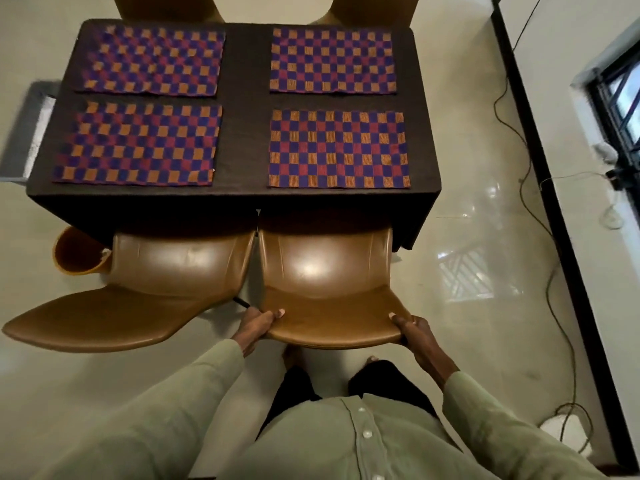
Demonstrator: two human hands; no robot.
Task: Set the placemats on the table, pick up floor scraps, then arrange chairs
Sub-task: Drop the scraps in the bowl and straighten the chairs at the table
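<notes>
Several checkered purple, red and orange placemats [337, 148] lie flat on the dark table [244, 109]. Directly below me stands a brown plastic chair [325, 268], its seat partly under the table's near edge. My left hand [256, 325] grips the left end of its backrest, thumb on top. My right hand [414, 332] grips the right end the same way. A second brown chair [166, 268] stands to its left, turned at an angle, its backrest pointing left. Two more brown chairs [166, 6] show at the table's far side.
An orange bucket [76, 252] sits on the floor by the table's near left corner. A grey box [27, 129] stands left of the table. Cables [519, 133] run over the glossy floor on the right, beside a black-edged wall and a window [620, 95].
</notes>
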